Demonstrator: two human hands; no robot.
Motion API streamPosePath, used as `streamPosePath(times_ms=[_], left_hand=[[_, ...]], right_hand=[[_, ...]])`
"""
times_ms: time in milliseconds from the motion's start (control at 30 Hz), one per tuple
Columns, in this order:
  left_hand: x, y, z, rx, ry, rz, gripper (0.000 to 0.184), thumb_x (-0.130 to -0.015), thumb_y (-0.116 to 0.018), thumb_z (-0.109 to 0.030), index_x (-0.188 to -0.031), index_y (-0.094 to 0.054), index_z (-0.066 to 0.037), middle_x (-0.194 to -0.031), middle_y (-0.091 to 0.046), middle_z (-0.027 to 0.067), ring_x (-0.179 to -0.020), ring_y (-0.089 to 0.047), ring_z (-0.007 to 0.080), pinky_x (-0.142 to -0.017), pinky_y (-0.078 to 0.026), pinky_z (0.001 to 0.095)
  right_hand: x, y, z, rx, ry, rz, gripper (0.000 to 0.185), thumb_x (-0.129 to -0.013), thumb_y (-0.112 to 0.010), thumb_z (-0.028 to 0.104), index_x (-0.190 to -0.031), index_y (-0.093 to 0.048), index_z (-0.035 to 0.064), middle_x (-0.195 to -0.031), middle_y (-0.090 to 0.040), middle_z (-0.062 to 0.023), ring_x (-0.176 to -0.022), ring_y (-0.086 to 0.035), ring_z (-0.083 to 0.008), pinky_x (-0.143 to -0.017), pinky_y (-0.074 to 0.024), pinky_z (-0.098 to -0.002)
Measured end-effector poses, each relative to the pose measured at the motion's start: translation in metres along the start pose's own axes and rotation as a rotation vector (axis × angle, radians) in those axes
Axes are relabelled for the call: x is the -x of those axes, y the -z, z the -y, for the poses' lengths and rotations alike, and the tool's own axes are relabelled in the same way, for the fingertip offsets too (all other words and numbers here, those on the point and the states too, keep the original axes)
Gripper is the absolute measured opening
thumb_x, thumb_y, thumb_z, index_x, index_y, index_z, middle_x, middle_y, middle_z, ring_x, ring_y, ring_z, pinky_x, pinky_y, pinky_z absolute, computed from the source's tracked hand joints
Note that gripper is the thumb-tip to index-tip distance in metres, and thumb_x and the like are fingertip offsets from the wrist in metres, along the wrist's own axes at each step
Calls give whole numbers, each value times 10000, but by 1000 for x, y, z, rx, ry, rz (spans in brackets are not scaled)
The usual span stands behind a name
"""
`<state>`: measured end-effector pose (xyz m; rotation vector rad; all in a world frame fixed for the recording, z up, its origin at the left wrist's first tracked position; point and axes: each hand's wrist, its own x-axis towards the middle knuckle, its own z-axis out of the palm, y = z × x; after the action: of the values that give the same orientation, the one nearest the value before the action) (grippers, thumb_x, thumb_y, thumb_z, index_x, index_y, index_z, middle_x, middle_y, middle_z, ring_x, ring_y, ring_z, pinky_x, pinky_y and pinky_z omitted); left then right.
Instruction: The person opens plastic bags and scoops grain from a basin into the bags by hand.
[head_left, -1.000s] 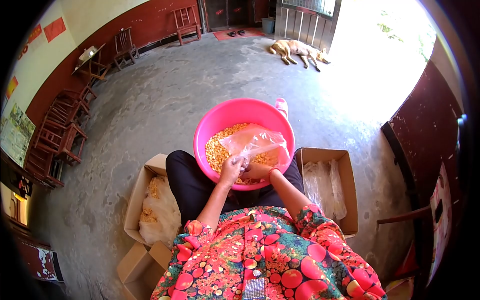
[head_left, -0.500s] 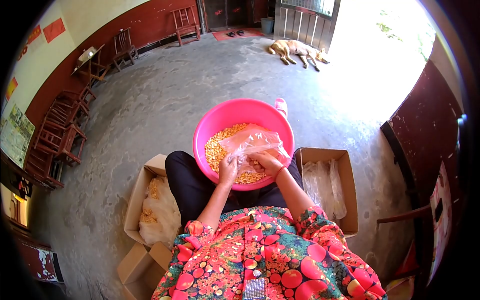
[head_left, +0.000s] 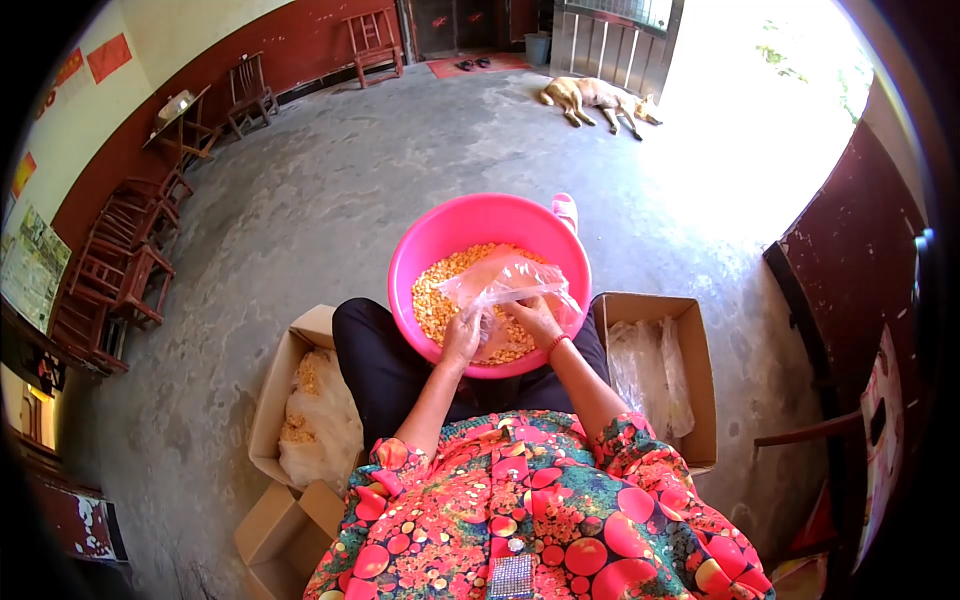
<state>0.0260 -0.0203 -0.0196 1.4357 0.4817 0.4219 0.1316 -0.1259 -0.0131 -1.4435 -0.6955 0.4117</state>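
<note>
A pink plastic basin (head_left: 420, 242) rests on my lap with a layer of yellow corn kernels (head_left: 432, 305) in it. Over the kernels I hold a clear plastic bag (head_left: 500, 277) by its near edge. My left hand (head_left: 461, 335) pinches the bag's left side. On the other side, my right hand (head_left: 537, 318), with a red band at the wrist, has its fingers partly behind the film, closed on the bag's edge. The bag looks thin and loose, and its far part lies over the kernels.
A cardboard box (head_left: 268, 425) on my left holds plastic bags with kernels. Another box (head_left: 703, 385) on my right holds clear plastic bags. A dog (head_left: 600, 98) lies on the floor near the open door. Wooden chairs (head_left: 125, 275) line the left wall.
My right hand has moved slightly up and further behind the bag's film, and the bag's edge has spread a little. My left hand keeps its grip.
</note>
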Motion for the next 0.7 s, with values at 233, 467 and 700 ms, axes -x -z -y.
streamPosePath(times_ms=[233,467,700], left_hand=[[4,-2,-10,50,-58,-145,261,-850,-432,-243,-735,-563,-49,-542,-485,-25,-430,-416,43,-392,-331,183],[2,-2,-6,73,-151,-191,242,-850,-432,-227,-728,-544,-50,-531,-488,-12,-427,-420,44,-382,-331,174],[6,0,-12,168,-84,-50,194,-849,-427,-187,-784,-540,-44,-578,-499,-5,-444,-437,49,-382,-347,163]], right_hand=[[8,1,40,-83,-408,477,210,-748,-518,196,-612,-545,39,-500,-496,-5,-391,-414,-50,-377,-309,-177],[8,-11,4,498,-255,896,225,-720,-515,199,-819,-603,16,-720,-591,-114,-665,-559,-186,-614,-445,-293],[6,-13,-31,944,162,593,384,-646,-492,136,-1010,-522,19,-1009,-513,-209,-967,-479,-319,-842,-373,-370]])
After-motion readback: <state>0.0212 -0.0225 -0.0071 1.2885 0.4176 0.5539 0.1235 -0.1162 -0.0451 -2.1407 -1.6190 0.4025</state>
